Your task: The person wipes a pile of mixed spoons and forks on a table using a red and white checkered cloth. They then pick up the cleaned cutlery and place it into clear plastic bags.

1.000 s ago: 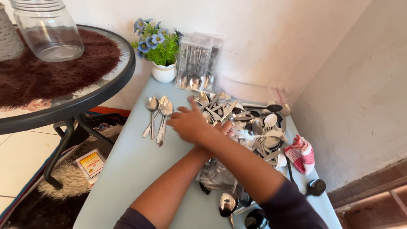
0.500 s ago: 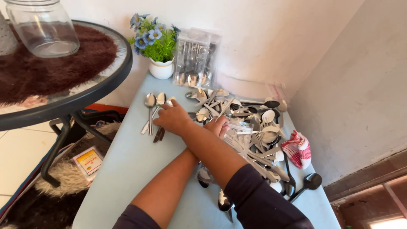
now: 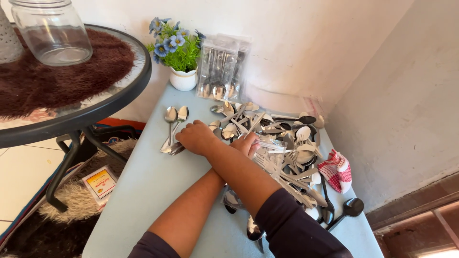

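Observation:
My arms are crossed over a light blue table (image 3: 143,191). My right hand (image 3: 198,137), in a dark sleeve, reaches left, its fingers curled over the handle ends of a few metal spoons (image 3: 172,125) laid side by side. My left hand (image 3: 247,143) lies behind that forearm at the edge of a big heap of spoons and forks (image 3: 282,148). The forearm hides most of its fingers, so what they hold cannot be made out.
A white pot of blue flowers (image 3: 179,59) and clear bags of cutlery (image 3: 222,67) stand against the wall. A red-and-white cloth (image 3: 337,169) and a black ladle (image 3: 351,208) lie at the right. A round glass table (image 3: 95,112) with a jar (image 3: 52,31) stands left.
My right hand has slid left from the heap onto the handles of the laid-out spoons. My left hand stays at the heap's edge.

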